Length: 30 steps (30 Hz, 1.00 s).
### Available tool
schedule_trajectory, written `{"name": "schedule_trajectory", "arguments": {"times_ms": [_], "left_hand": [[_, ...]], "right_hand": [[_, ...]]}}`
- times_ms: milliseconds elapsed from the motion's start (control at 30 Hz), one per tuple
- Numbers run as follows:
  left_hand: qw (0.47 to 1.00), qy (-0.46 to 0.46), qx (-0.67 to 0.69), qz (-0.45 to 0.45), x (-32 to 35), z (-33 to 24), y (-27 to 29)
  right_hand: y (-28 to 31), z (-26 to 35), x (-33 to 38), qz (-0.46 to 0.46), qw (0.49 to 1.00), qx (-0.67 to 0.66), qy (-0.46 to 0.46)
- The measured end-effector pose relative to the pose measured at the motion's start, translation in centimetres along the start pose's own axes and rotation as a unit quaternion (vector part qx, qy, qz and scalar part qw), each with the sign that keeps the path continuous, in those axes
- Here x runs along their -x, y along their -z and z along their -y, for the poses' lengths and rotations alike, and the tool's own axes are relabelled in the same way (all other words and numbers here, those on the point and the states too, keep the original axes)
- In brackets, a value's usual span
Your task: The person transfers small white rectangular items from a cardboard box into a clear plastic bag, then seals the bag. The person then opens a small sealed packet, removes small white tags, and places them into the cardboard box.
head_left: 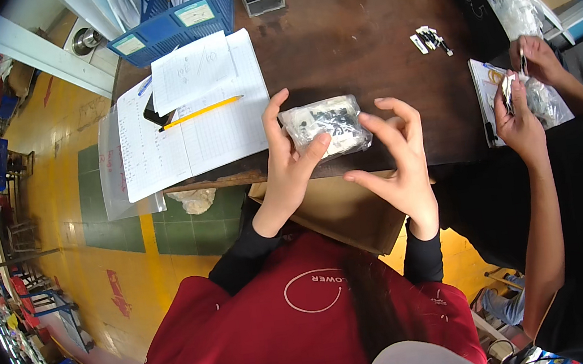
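Note:
A clear plastic bag [326, 128] packed with small white and black parts is at the table's front edge. My left hand [286, 164] grips its left side, thumb pressed on the front and index finger stretched up past the corner. The bag hides the other fingers of that hand. At the bag's right side is my right hand [405, 157], fingers spread and curved. Its index fingertip is at the bag's edge, while the thumb stands apart below.
An open notebook [227, 135] with a pencil [203, 112] and phone [156, 113] lies left. Behind are a blue basket [174, 29] and a small bin [260, 4]. Loose small parts [432, 39] lie right. A co-worker's hands [520, 121] hold small pieces. A cardboard box [346, 211] is below the edge.

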<state>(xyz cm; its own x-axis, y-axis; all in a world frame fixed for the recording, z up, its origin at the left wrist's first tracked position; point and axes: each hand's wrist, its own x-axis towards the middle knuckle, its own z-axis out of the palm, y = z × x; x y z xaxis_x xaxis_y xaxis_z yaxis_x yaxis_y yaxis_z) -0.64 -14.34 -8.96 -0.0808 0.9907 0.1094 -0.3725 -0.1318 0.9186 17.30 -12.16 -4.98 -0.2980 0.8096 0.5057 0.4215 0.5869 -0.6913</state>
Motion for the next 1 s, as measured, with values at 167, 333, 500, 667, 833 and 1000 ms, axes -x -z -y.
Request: {"name": "schedule_trajectory", "arguments": {"times_ms": [167, 333, 500, 667, 833, 1000], "left_hand": [[0.995, 0.052, -0.011, 0.082, 0.8, 0.0, -1.6], [0.990, 0.121, 0.044, 0.064, 1.2, 1.0, -2.6], [0.994, 0.073, -0.046, 0.074, 1.7, 1.1, -2.9], [0.997, 0.065, -0.023, 0.043, 1.3, 0.8, -3.3], [0.995, 0.067, -0.025, 0.073, 1.0, 0.3, -3.1], [0.987, 0.105, -0.034, 0.120, 1.7, 0.0, -2.7]], "right_hand": [[-1.5, -0.6, 1.5, -0.098, 0.991, 0.036, 0.083], [-3.3, -0.6, 3.3, -0.150, 0.987, -0.027, -0.047], [-3.7, -0.5, 3.4, -0.225, 0.887, -0.326, -0.236], [-3.1, -0.5, 2.2, -0.213, 0.834, -0.436, -0.264], [-2.1, 0.2, 2.1, -0.125, 0.985, -0.064, -0.095], [-1.8, 0.5, 2.9, -0.148, 0.904, -0.312, -0.251]]}}
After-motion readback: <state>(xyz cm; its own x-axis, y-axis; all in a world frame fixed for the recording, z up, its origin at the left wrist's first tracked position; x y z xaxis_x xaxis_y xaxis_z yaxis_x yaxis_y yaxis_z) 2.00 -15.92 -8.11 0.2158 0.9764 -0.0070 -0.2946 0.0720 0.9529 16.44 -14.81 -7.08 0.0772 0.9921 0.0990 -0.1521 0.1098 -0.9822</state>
